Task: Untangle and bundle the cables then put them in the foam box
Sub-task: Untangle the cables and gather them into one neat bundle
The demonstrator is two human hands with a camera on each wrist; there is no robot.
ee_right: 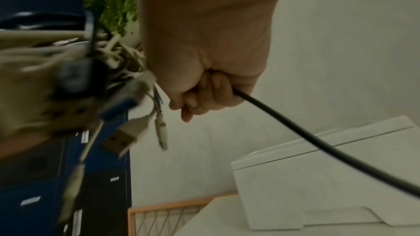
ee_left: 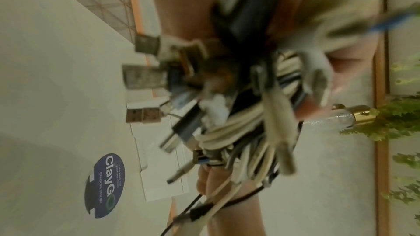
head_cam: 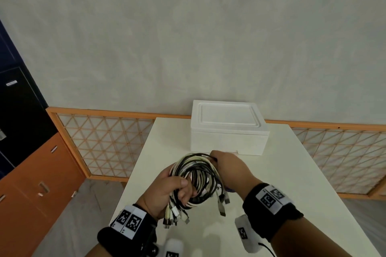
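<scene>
A coiled bundle of black and white cables point(head_cam: 196, 179) hangs above the white table point(head_cam: 292, 183). My left hand point(head_cam: 169, 190) grips the bundle's lower side, with USB plugs point(head_cam: 175, 215) dangling under it. The plugs point(ee_left: 145, 76) show close and blurred in the left wrist view. My right hand point(head_cam: 227, 167) pinches a black cable at the top of the coil. In the right wrist view its curled fingers point(ee_right: 204, 94) hold that black cable point(ee_right: 318, 143). The white foam box point(head_cam: 227, 129) stands behind the hands with its lid on.
An orange lattice screen point(head_cam: 108, 137) runs behind the table. Blue and orange cabinets point(head_cam: 31, 162) stand at the left. A round blue sticker point(ee_left: 104, 186) lies on the table. Bare table surface lies right of the hands.
</scene>
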